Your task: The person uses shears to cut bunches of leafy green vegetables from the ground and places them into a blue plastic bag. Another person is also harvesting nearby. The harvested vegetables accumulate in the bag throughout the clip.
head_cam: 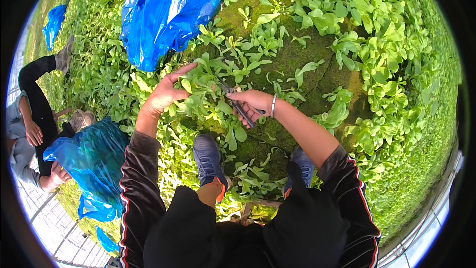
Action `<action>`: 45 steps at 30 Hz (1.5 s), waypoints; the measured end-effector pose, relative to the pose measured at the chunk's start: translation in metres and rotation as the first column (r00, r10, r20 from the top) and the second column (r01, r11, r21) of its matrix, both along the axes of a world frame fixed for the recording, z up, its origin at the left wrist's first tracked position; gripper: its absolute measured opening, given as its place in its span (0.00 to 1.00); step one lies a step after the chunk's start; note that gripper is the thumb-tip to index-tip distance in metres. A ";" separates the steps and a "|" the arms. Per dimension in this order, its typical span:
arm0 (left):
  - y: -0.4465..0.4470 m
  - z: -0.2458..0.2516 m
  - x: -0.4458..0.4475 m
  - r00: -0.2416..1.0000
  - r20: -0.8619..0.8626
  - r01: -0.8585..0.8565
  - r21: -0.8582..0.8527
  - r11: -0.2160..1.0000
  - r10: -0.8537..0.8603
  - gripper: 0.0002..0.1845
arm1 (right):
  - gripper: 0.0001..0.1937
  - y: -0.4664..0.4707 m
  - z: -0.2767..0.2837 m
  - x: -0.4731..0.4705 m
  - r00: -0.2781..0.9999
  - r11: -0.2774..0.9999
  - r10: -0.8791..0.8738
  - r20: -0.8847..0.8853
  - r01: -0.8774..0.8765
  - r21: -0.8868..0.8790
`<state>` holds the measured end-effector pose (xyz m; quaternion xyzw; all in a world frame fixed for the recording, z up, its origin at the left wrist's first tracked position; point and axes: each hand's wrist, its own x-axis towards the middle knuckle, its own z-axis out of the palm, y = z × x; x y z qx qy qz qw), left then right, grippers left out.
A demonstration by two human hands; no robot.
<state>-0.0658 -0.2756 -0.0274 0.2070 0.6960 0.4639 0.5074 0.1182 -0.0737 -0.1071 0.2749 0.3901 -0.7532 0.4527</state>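
My left hand (165,93) reaches into a clump of leafy greens (202,91), its thumb and forefinger on either side of some leaves. Its other fingers are mostly hidden. In my right hand (253,102) is a pair of dark-handled scissors (243,112), with the blades pointing up and left among the leaves beside that clump. Leaves partly cover the blades, so I cannot tell whether they touch a stem. A bracelet (274,106) circles my right wrist. Under both hands, low green plants grow from dark, mossy soil (308,63).
A large blue plastic bag (171,15) lies on the plants beyond my left hand. At the left, another person (28,134) sits by a filled blue bag (96,163). My shoes (208,160) stand among the plants. Dense greens (394,82) spread to the right.
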 end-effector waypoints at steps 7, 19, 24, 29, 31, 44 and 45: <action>-0.019 -0.029 -0.010 0.968 0.086 -0.242 0.048 0.969 0.237 0.21 | 0.26 -0.005 0.007 0.012 0.994 0.985 -0.076 -0.078 0.087 0.148; -0.014 -0.040 -0.051 0.910 0.337 -0.201 -0.145 0.969 0.239 0.30 | 0.32 -0.016 -0.013 -0.022 0.998 0.964 0.007 0.068 0.011 -0.265; 0.006 -0.061 -0.048 0.981 0.182 -0.008 -0.289 0.957 0.063 0.18 | 0.27 -0.026 -0.015 -0.027 0.995 0.981 -0.064 0.072 0.076 -0.180; -0.037 -0.055 -0.045 0.783 0.335 -0.463 -0.251 0.850 0.525 0.18 | 0.27 -0.015 0.012 0.017 0.990 0.993 -0.116 -0.085 0.118 0.016; -0.043 -0.044 -0.038 0.725 0.448 -0.542 -0.099 0.835 0.523 0.17 | 0.27 -0.005 0.027 0.045 0.991 0.997 -0.070 -0.115 0.074 0.030; 0.148 0.018 0.183 0.617 -0.350 0.737 -0.054 0.673 -0.704 0.15 | 0.16 0.032 0.083 0.313 0.534 0.440 -0.784 -0.316 0.838 0.324; 0.156 0.017 0.201 0.508 -0.441 0.796 -0.087 0.599 -0.740 0.15 | 0.18 0.037 0.079 0.328 0.525 0.402 -0.817 -0.240 0.816 0.416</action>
